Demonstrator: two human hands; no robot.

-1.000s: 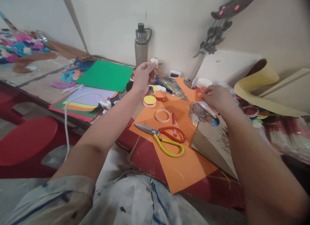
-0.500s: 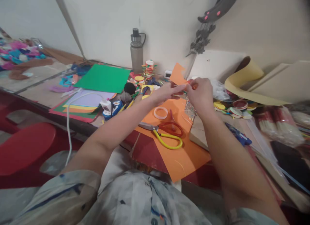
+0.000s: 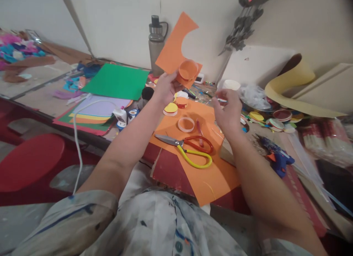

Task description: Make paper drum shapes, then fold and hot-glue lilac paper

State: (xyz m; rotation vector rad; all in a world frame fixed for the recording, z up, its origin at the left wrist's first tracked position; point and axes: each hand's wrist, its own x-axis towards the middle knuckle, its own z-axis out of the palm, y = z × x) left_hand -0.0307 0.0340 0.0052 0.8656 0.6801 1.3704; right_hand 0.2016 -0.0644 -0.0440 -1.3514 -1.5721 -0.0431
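My left hand is closed on an orange paper sheet with a large curved cut-out in its edge, raised above the table. On the sheet's lower part rests an orange paper ring. My right hand is apart from the sheet, its fingers curled in; what they hold, if anything, I cannot make out. Just behind it shows a white round thing. Below the hands, scissors with one red and one yellow handle lie on orange paper, beside a pale ring and a red pen-like stick.
A grey bottle stands against the wall. Green paper and stacked coloured sheets lie left, near a white cable. A blue glue gun lies right, below several coloured discs. A red stool stands front left.
My hands have moved apart. The left has raised and turned the orange sheet, so its cut-out and the ring now show. The right has let go of it. The view has shifted slightly.
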